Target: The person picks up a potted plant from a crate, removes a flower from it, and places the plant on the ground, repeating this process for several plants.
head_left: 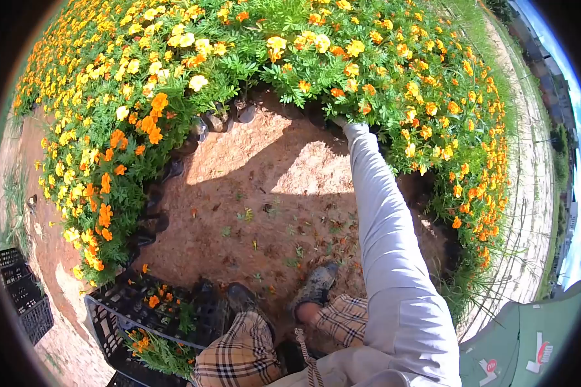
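Note:
My right arm, in a pale grey sleeve [394, 238], stretches forward to the far edge of the bare soil. At its end, my right hand [340, 120] reaches in low under the marigold plants [368, 71], by the dark pots at their base. Leaves and shadow cover its fingers, so whether it grips anything is hidden. My left hand is out of view. Orange and yellow blooms stand thickly around the hand and along both sides.
A black plastic crate [113, 322] holding marigold plants stands by my left foot. More black crates [26, 300] lie at far left. Dark plant pots [155, 222] line the soil's left edge. A green umbrella [516, 342] is at lower right, near a pale path [529, 193].

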`<action>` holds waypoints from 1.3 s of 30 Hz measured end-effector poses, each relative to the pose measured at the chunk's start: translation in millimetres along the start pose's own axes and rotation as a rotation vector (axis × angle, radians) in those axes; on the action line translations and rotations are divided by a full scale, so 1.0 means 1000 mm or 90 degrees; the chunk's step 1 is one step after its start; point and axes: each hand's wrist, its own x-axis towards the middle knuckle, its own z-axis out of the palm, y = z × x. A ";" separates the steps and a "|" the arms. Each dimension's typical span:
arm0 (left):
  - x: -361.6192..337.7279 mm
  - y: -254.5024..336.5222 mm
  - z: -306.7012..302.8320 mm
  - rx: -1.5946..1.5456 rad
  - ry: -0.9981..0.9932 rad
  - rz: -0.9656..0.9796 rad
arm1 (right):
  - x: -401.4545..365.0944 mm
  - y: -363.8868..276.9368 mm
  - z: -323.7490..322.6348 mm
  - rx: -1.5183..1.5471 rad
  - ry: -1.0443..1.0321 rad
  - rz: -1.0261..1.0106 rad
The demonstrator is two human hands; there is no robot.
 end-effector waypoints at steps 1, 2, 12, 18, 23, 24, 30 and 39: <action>-0.001 0.001 -0.003 -0.002 -0.002 -0.001 | 0.008 -0.008 0.006 0.009 0.018 -0.016; -0.002 0.003 -0.006 -0.001 -0.007 -0.002 | 0.014 -0.013 0.011 0.015 0.035 -0.031; -0.029 0.021 -0.077 0.001 -0.062 0.018 | -0.039 0.006 -0.006 -0.103 0.065 -0.167; 0.003 0.089 -0.121 -0.305 0.079 0.320 | -0.146 -0.055 -0.070 -0.086 -0.096 -0.237; 0.047 0.242 -0.093 0.088 0.441 0.691 | -0.283 -0.136 -0.111 0.708 -0.542 0.046; 0.036 0.266 -0.091 0.109 0.420 0.670 | -0.305 -0.151 -0.114 0.579 -0.547 -0.046; 0.072 0.268 -0.058 -0.099 -0.040 0.563 | -0.377 -0.169 -0.094 0.343 -0.522 -0.334; 0.076 0.217 -0.016 -0.135 0.188 0.578 | -0.408 -0.210 -0.163 0.178 -0.167 -0.486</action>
